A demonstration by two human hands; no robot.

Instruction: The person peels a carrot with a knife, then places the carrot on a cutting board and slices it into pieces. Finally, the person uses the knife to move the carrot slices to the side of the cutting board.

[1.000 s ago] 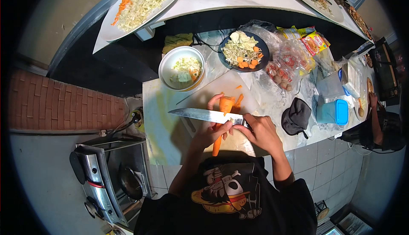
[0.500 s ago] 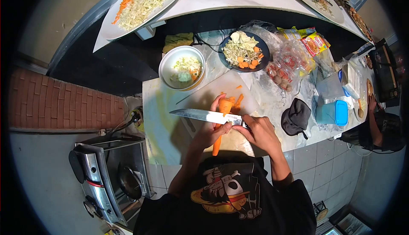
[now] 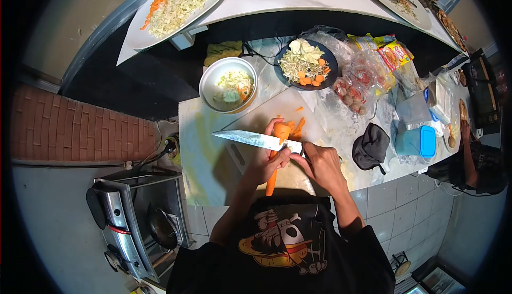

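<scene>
My left hand (image 3: 262, 167) is closed around a carrot (image 3: 282, 129), whose thick end points away from me and whose thin end hangs toward my shirt. In my right hand (image 3: 324, 165) is a large kitchen knife (image 3: 248, 138), gripped by its handle, with the blade pointing left and lying across the carrot. My left thumb is close to the blade's base. Beneath both hands lies a white cutting board (image 3: 269, 111), with orange carrot pieces (image 3: 300, 128) on it just beyond the carrot.
Behind the board stand a bowl of chopped vegetables (image 3: 204, 88) and a dark plate (image 3: 332, 59) with sprouts and carrot slices. To the right are plastic bags (image 3: 354, 78), a black cap (image 3: 370, 145) and a blue-lidded container (image 3: 426, 141). Another person's arm (image 3: 469, 160) shows at far right.
The knife has shifted slightly on the carrot, its blade face now turned more toward the camera. Both hands keep their grips.
</scene>
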